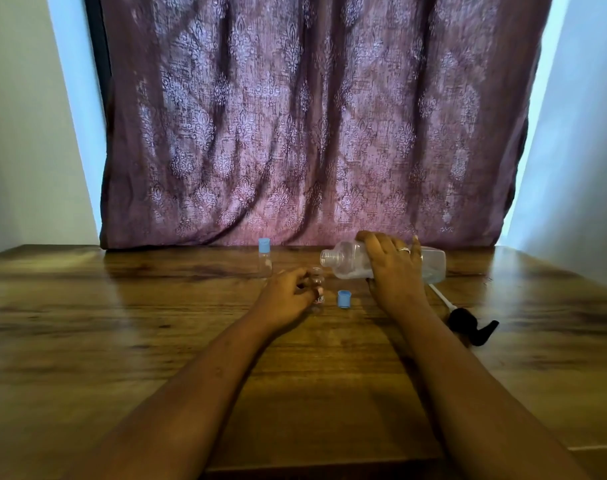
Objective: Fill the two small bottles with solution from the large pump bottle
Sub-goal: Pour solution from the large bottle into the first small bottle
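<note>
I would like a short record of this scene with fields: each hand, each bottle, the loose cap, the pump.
left hand: holds the open small bottle upright on the table
right hand: holds the large bottle tipped on its side, mouth toward the open small bottle
second small bottle: upright near the curtain, blue cap on
loose cap: blue, on the table beside the open small bottle
pump: removed, lying on the table at right

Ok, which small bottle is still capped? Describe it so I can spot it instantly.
Start at the purple curtain and drop to the table's far edge. The capped small bottle stands there alone, left of both hands. Its blue cap is on; the other small bottle, in the left hand, is open.
</note>
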Available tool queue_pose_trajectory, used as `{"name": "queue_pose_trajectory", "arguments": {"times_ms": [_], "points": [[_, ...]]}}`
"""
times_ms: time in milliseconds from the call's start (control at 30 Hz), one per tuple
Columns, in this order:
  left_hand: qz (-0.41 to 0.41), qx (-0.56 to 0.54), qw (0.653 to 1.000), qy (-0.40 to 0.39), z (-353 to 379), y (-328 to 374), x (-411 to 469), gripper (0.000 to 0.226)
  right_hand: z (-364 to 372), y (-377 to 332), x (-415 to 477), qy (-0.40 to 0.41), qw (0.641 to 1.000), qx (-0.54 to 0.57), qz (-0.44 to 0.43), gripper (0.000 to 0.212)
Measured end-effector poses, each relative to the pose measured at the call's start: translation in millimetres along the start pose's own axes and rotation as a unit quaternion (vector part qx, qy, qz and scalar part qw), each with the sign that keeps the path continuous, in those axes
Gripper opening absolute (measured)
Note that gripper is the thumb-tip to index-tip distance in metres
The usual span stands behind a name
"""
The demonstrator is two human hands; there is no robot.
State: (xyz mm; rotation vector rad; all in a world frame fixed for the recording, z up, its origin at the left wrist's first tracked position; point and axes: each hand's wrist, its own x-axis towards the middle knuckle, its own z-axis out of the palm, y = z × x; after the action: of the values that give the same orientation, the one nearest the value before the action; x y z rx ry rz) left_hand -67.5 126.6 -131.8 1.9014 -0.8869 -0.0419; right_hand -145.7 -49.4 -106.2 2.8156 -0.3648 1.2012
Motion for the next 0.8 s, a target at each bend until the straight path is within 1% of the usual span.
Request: {"name": "queue_pose_trajectory", "arguments": {"times_ms": [100, 167, 233, 467, 600, 800], "points": [[-0.01, -0.038, 0.999, -0.006, -0.1, 0.9, -1.3, 0.027, 0.6, -1.2, 0.3, 0.008, 1.0, -0.002, -0.003, 0.063], [-0.007, -0.031, 0.999, -0.002, -0.4, 1.8, -2.4, 0.029, 0.7, -1.2, 0.0, 0.01, 1.0, -0.005, -0.007, 0.063], [-0.007, -0.018, 1.0, 0.004, -0.8, 1.8, -2.0, 0.029, 0.4, -1.3, -0.2, 0.007, 1.0, -0.005, -0.01, 0.062], [-0.006, -0.028, 1.0, 0.004, -0.9, 3.5, -2.5, 0.026, -2.7, -3.2, -0.5, 0.013, 1.0, -0.006, -0.016, 0.062], [-0.009, -0.015, 1.0, 0.011, -1.0, 2.2, -2.3, 0.028, -2.7, -4.4, -0.1, 0.027, 0.999, -0.002, -0.017, 0.061], [-0.011, -0.025, 1.0, 0.007, -0.9, 2.2, -2.2, 0.027, -3.1, -4.5, -0.2, 0.05, 0.999, 0.003, -0.02, 0.058]]}}
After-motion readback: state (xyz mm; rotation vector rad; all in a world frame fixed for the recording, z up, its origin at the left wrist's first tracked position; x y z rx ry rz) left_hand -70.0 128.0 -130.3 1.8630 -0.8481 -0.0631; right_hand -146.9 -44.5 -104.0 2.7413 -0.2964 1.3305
